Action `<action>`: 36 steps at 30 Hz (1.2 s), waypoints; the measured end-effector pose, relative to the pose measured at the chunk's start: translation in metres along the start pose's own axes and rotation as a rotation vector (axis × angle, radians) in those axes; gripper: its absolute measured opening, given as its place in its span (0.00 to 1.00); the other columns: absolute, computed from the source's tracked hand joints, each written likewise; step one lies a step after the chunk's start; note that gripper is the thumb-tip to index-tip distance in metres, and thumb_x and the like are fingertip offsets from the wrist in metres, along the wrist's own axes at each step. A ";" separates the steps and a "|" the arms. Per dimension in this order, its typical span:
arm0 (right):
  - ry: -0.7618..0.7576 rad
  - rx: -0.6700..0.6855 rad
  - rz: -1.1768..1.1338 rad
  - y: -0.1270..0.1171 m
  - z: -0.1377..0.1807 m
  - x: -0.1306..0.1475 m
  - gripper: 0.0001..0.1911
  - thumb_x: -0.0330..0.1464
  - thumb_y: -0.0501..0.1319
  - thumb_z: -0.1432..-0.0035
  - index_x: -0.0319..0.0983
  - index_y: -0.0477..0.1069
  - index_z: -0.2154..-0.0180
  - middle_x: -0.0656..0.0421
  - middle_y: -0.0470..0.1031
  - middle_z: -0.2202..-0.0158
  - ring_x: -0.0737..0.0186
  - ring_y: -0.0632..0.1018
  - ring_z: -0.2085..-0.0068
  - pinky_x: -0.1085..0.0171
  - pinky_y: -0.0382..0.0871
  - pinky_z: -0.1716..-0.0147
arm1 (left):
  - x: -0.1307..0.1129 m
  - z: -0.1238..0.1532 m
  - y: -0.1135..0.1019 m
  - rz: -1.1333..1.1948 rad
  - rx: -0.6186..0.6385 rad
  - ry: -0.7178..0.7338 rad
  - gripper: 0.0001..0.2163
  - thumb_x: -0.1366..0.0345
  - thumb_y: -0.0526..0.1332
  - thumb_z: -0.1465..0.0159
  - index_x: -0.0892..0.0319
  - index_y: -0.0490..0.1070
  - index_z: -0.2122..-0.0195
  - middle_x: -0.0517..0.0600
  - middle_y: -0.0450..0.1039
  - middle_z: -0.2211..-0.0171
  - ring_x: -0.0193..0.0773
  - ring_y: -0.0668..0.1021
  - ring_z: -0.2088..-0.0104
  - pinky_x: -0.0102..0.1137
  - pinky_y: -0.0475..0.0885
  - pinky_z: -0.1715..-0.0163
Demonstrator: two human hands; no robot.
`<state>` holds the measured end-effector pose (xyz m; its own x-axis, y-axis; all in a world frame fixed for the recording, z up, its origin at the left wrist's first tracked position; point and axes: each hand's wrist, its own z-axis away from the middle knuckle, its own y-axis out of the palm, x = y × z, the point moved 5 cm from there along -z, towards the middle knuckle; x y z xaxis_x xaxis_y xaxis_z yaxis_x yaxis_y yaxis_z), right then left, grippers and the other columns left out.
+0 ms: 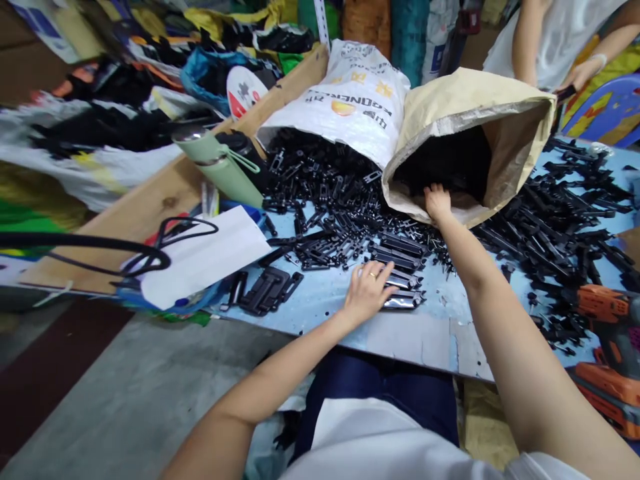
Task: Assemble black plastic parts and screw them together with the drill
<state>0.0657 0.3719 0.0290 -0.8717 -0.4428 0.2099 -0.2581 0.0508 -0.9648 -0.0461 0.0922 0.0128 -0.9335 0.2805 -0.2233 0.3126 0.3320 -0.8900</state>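
Note:
My left hand (367, 291) lies with its fingers spread at the left ends of a row of long black plastic parts (404, 300), touching or just over them. These parts lie side by side on the light blue tabletop. My right hand (438, 202) reaches over the lower lip of a tan paper sack (463, 93) that lies on its side with its mouth toward me. Its fingertips are at the dark inside, and I cannot make out whether they grip anything. The sack's contents look black and are mostly in shadow.
A white woven sack (357, 87) spills small black parts (330, 200). More black parts (560, 220) are heaped right, near an orange cordless drill (607, 313). A green bottle (220, 167), white paper (210, 253) and black cable stand left. Another person's hand (583, 72) is beyond the sack.

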 end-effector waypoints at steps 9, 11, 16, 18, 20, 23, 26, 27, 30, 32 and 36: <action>-0.095 -0.085 -0.135 -0.022 -0.009 -0.004 0.05 0.27 0.59 0.45 0.38 0.64 0.73 0.48 0.68 0.51 0.56 0.64 0.51 0.53 0.56 0.50 | 0.093 -0.096 0.025 -0.068 0.207 -0.149 0.19 0.78 0.50 0.41 0.59 0.66 0.50 0.58 0.65 0.47 0.46 0.64 0.45 0.41 0.64 0.52; -0.055 -0.174 -0.236 -0.043 0.010 -0.004 0.09 0.31 0.63 0.48 0.41 0.62 0.72 0.52 0.71 0.58 0.57 0.67 0.55 0.54 0.60 0.53 | 0.098 -0.112 0.033 -0.055 0.238 -0.152 0.15 0.78 0.51 0.41 0.61 0.68 0.55 0.59 0.68 0.51 0.47 0.66 0.46 0.42 0.64 0.51; -0.143 -0.261 -0.746 -0.081 0.130 0.008 0.30 0.43 0.68 0.56 0.48 0.56 0.54 0.64 0.68 0.70 0.62 0.72 0.69 0.61 0.68 0.66 | 0.098 -0.097 0.014 0.166 0.088 -0.243 0.11 0.71 0.53 0.37 0.65 0.65 0.54 0.59 0.71 0.58 0.45 0.72 0.54 0.39 0.67 0.54; -0.195 -0.163 -0.798 -0.077 0.196 0.008 0.27 0.48 0.67 0.57 0.45 0.60 0.58 0.61 0.70 0.66 0.62 0.74 0.66 0.61 0.69 0.66 | 0.082 -0.066 -0.006 0.285 -0.030 -0.206 0.12 0.67 0.51 0.35 0.63 0.63 0.52 0.57 0.70 0.56 0.42 0.72 0.54 0.38 0.67 0.53; -0.166 -0.066 -0.787 -0.064 0.256 0.002 0.25 0.50 0.65 0.56 0.44 0.62 0.62 0.58 0.70 0.66 0.61 0.74 0.66 0.60 0.70 0.67 | 0.054 -0.026 -0.018 0.392 -0.021 -0.120 0.12 0.64 0.49 0.34 0.61 0.63 0.52 0.55 0.70 0.57 0.40 0.73 0.55 0.37 0.68 0.54; -0.130 0.106 -0.604 -0.040 0.314 -0.002 0.18 0.48 0.61 0.50 0.43 0.65 0.65 0.55 0.71 0.67 0.57 0.74 0.65 0.56 0.71 0.65 | -0.001 0.028 -0.011 0.496 0.261 0.120 0.12 0.63 0.49 0.34 0.59 0.64 0.52 0.53 0.71 0.58 0.38 0.75 0.58 0.32 0.71 0.58; -0.168 0.228 -0.342 -0.021 0.327 0.013 0.18 0.44 0.59 0.46 0.42 0.69 0.57 0.51 0.73 0.61 0.51 0.73 0.58 0.51 0.68 0.59 | -0.028 0.052 0.010 0.401 0.424 0.117 0.11 0.66 0.52 0.36 0.61 0.67 0.55 0.53 0.72 0.62 0.39 0.76 0.62 0.33 0.72 0.61; -0.186 0.244 -0.294 -0.017 0.324 0.022 0.19 0.43 0.58 0.45 0.42 0.69 0.54 0.50 0.73 0.58 0.51 0.72 0.55 0.49 0.67 0.56 | -0.030 0.052 0.016 0.378 0.426 0.072 0.11 0.67 0.52 0.36 0.62 0.68 0.55 0.54 0.72 0.62 0.40 0.77 0.63 0.34 0.73 0.62; -0.160 0.223 -0.363 -0.010 0.309 0.047 0.20 0.42 0.54 0.41 0.43 0.67 0.49 0.50 0.72 0.56 0.52 0.72 0.54 0.51 0.66 0.53 | -0.032 0.044 0.019 0.468 0.327 -0.043 0.12 0.68 0.52 0.36 0.62 0.68 0.53 0.54 0.72 0.61 0.40 0.76 0.61 0.34 0.72 0.60; -0.041 0.194 -0.588 -0.006 0.302 0.057 0.22 0.43 0.51 0.39 0.44 0.64 0.45 0.52 0.72 0.58 0.57 0.74 0.59 0.55 0.70 0.59 | -0.035 0.041 0.014 0.624 0.246 -0.098 0.14 0.67 0.50 0.35 0.62 0.67 0.51 0.54 0.72 0.61 0.37 0.76 0.64 0.32 0.73 0.62; 0.170 0.297 -1.071 0.007 0.303 0.071 0.30 0.48 0.46 0.39 0.42 0.52 0.39 0.59 0.71 0.72 0.66 0.72 0.77 0.64 0.70 0.77 | -0.042 0.045 0.000 0.810 0.094 -0.211 0.16 0.65 0.50 0.35 0.61 0.66 0.48 0.53 0.72 0.60 0.33 0.76 0.68 0.29 0.73 0.66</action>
<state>0.1282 0.0692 -0.0107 -0.3113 -0.0010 0.9503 -0.8184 -0.5079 -0.2686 -0.0149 0.0398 0.0043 -0.4427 0.2221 -0.8687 0.8929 0.0212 -0.4497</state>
